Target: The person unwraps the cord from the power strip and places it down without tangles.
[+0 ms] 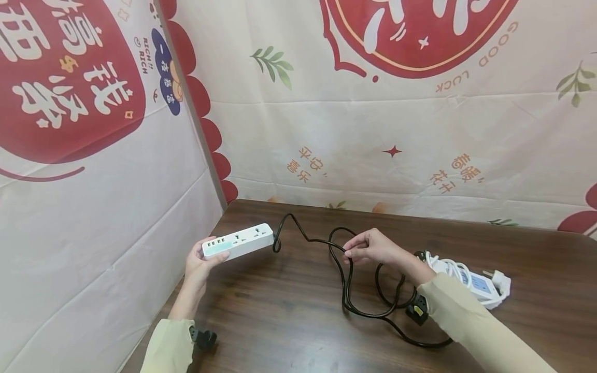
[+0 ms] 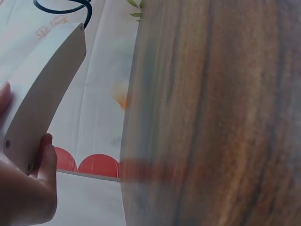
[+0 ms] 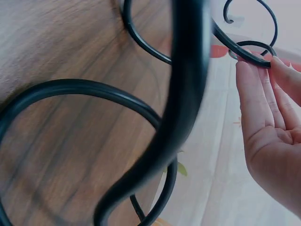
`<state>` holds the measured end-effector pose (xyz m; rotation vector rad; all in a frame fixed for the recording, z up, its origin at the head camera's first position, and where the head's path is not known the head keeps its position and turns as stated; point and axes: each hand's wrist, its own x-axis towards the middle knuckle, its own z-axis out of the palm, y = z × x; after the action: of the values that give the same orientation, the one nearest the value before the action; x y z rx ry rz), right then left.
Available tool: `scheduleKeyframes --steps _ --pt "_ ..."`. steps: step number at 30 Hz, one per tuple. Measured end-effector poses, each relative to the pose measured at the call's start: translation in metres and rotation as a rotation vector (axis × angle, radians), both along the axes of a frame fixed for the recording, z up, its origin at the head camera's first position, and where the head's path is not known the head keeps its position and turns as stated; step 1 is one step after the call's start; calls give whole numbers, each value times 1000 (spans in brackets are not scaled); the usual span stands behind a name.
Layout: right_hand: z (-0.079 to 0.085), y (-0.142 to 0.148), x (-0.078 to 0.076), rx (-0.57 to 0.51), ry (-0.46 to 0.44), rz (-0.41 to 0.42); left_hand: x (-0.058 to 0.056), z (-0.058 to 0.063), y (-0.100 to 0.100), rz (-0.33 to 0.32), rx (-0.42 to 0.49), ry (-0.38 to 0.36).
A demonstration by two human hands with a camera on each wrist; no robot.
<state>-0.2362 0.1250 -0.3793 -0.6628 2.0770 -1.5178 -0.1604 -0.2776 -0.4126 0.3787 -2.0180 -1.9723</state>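
A white power strip (image 1: 239, 242) with sockets and USB ports is gripped at its left end by my left hand (image 1: 198, 264), thumb along the near side. In the left wrist view the strip's plain underside (image 2: 51, 94) shows. A black cord (image 1: 298, 226) leaves the strip's right end and runs to my right hand (image 1: 373, 247), which pinches it between thumb and fingertips. Below that hand the cord hangs and lies in loose loops on the table. The right wrist view shows the pinched cord (image 3: 251, 57) close to the fingertips.
To the right, under the right forearm, lies a second white power strip (image 1: 480, 285) with a white cord wound round it. A black plug-like block with a yellow label (image 1: 417, 310) sits beside it on the brown wooden table (image 1: 280, 321). Printed cloths (image 1: 373, 124) hang behind and left.
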Motion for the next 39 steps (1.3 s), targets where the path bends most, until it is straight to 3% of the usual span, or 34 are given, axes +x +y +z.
scheduleKeyframes --steps 15,24,39 --pt "-9 -3 3 -48 -8 11 6 -11 4 -56 0 -56" --pt "-9 -7 8 5 -25 -76 7 -17 13 -85 9 -36" --pt "-5 14 8 -98 -16 -143 9 -23 24 -112 -38 -67"
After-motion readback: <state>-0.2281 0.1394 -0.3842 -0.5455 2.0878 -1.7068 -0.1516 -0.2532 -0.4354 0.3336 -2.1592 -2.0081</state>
